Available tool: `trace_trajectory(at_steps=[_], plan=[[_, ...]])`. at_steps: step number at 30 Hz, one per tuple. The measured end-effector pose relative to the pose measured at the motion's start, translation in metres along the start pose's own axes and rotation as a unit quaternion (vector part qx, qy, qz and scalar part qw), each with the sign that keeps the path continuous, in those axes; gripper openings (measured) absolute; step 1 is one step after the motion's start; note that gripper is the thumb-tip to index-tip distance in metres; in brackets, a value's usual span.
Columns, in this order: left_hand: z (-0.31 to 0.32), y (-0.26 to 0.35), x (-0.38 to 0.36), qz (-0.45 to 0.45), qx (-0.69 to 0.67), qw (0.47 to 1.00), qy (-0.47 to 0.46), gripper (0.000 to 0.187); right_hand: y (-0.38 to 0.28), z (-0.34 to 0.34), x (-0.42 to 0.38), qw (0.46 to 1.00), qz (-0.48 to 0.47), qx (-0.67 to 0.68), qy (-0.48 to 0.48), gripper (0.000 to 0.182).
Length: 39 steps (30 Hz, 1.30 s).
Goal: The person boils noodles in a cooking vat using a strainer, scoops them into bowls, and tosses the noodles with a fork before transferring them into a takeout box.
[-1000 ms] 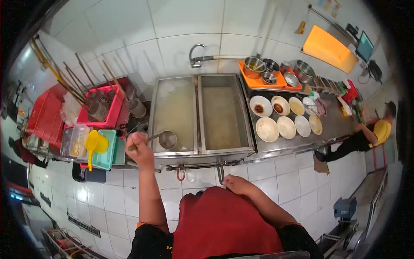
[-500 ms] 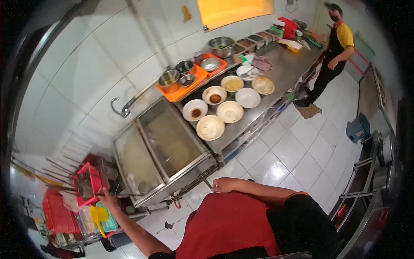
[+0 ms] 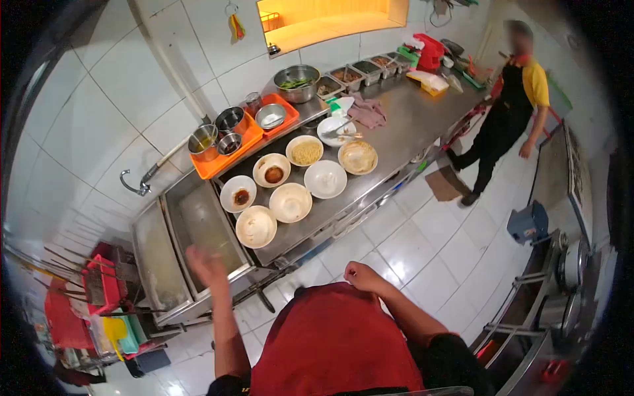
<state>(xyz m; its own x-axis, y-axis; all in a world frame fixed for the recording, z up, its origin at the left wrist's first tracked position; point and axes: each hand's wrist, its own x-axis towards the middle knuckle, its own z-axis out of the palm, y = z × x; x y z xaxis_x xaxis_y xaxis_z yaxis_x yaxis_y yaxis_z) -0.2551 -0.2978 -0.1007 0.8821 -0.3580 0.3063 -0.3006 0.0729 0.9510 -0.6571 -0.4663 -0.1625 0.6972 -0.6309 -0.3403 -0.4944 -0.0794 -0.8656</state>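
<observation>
My left hand (image 3: 208,265) is over the front edge of a steel two-basin cooker (image 3: 198,218), blurred by motion. Its fingers look apart, with nothing visible in them. My right hand (image 3: 362,276) is curled in front of my red apron (image 3: 330,336), closed with nothing seen inside. Cloudy liquid fills the basins. Beside them on the steel counter stand several white bowls, among them a bowl with dark sauce (image 3: 240,195), a bowl of noodles (image 3: 305,152) and a bowl with tongs (image 3: 337,131).
Orange trays (image 3: 228,148) hold metal pots behind the bowls. A faucet (image 3: 140,183) rises behind the basins. Long handles stick out near a red basket (image 3: 102,284) at left. A co-worker (image 3: 508,105) stands at the far right of the counter. Behind me is a stove (image 3: 528,310).
My left hand has moved from the red basket at left to over the basin's front edge. My right hand stays closed near the apron. The view has turned, and the co-worker has shifted stance.
</observation>
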Motion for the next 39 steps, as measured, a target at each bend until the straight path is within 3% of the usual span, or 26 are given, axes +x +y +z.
trace_trajectory(at_steps=[1, 2, 4, 7, 8, 9, 11, 12, 13, 15, 18, 22, 25, 27, 28, 29, 31, 33, 34, 35, 37, 38, 39], plan=[[0.035, 0.012, -0.022, 0.176, 0.188, 0.960, -0.112, 0.055, 0.007, -0.006, 0.003, 1.000, -0.001, -0.009, -0.007, 0.013], [0.077, 0.056, -0.036, 0.126, 0.252, 0.937, -0.204, 0.053, 0.014, -0.010, 0.004, 1.000, -0.006, 0.007, 0.014, 0.012], [0.131, 0.057, -0.050, 0.082, 0.154, 0.932, -0.319, 0.048, 0.010, -0.024, 0.004, 0.998, 0.000, 0.040, 0.042, 0.013], [0.198, 0.031, -0.046, -0.017, 0.063, 0.924, -0.376, 0.038, -0.007, -0.044, 0.006, 0.997, 0.069, 0.006, 0.027, 0.014], [0.220, 0.025, -0.042, 0.024, 0.083, 0.931, -0.354, 0.030, 0.011, -0.053, 0.009, 0.999, -0.015, -0.027, 0.030, 0.017], [0.241, 0.023, -0.036, 0.014, 0.074, 0.934, -0.349, 0.030, 0.009, -0.069, 0.010, 0.999, -0.008, -0.039, 0.026, 0.017], [0.281, 0.017, -0.024, 0.085, 0.061, 0.926, -0.363, 0.029, -0.005, -0.099, 0.013, 0.983, 0.175, 0.005, 0.064, 0.017], [0.300, 0.010, -0.019, 0.107, 0.059, 0.927, -0.355, 0.030, 0.023, -0.114, 0.019, 0.986, 0.114, -0.063, 0.108, 0.018], [0.316, 0.007, -0.012, 0.093, 0.051, 0.930, -0.353, 0.030, 0.028, -0.134, 0.022, 0.976, 0.142, -0.105, 0.127, 0.019], [0.348, 0.000, 0.000, 0.108, 0.031, 0.922, -0.370, 0.032, 0.039, -0.174, 0.033, 0.970, 0.163, -0.052, 0.173, 0.019], [0.380, -0.021, 0.013, 0.095, 0.034, 0.921, -0.377, 0.033, 0.041, -0.237, 0.062, 0.963, 0.149, -0.132, 0.183, 0.017], [0.399, -0.027, 0.020, 0.077, 0.018, 0.908, -0.411, 0.032, -0.024, -0.295, 0.129, 0.942, 0.148, -0.194, 0.231, 0.014], [0.406, -0.019, 0.035, 0.076, 0.010, 0.919, -0.387, 0.030, -0.047, -0.311, 0.184, 0.949, 0.100, -0.184, 0.234, 0.014], [0.410, -0.025, 0.037, 0.061, 0.015, 0.935, -0.350, 0.028, -0.045, -0.321, 0.215, 0.954, -0.013, -0.227, 0.197, 0.013], [0.412, -0.034, 0.035, 0.006, 0.037, 0.961, -0.273, 0.027, -0.049, -0.325, 0.233, 0.947, -0.053, -0.258, 0.185, 0.012], [0.411, -0.041, 0.030, -0.050, 0.060, 0.978, -0.193, 0.025, -0.053, -0.330, 0.251, 0.952, -0.034, -0.254, 0.168, 0.011], [0.409, -0.039, 0.038, -0.022, 0.085, 0.988, -0.130, 0.024, -0.058, -0.342, 0.292, 0.913, -0.178, -0.332, 0.155, 0.009], [0.397, -0.035, 0.053, 0.083, 0.277, 0.933, -0.212, 0.024, -0.066, -0.346, 0.333, 0.897, -0.249, -0.326, 0.164, 0.010], [0.393, -0.034, 0.056, 0.034, 0.315, 0.918, -0.241, 0.023, -0.069, -0.347, 0.353, 0.882, -0.293, -0.331, 0.166, 0.010], [0.395, -0.034, 0.058, 0.036, 0.327, 0.916, -0.232, 0.023, -0.070, -0.346, 0.374, 0.883, -0.303, -0.321, 0.162, 0.010], [0.403, -0.042, 0.054, -0.076, 0.391, 0.905, -0.151, 0.021, -0.067, -0.344, 0.403, 0.866, -0.332, -0.350, 0.132, 0.008], [0.405, -0.050, 0.049, -0.047, 0.403, 0.906, -0.121, 0.019, -0.065, -0.344, 0.411, 0.867, -0.340, -0.339, 0.132, 0.008], [0.410, -0.054, 0.049, -0.040, 0.414, 0.903, -0.112, 0.019, -0.066, -0.344, 0.420, 0.871, -0.291, -0.391, 0.062, 0.010]])
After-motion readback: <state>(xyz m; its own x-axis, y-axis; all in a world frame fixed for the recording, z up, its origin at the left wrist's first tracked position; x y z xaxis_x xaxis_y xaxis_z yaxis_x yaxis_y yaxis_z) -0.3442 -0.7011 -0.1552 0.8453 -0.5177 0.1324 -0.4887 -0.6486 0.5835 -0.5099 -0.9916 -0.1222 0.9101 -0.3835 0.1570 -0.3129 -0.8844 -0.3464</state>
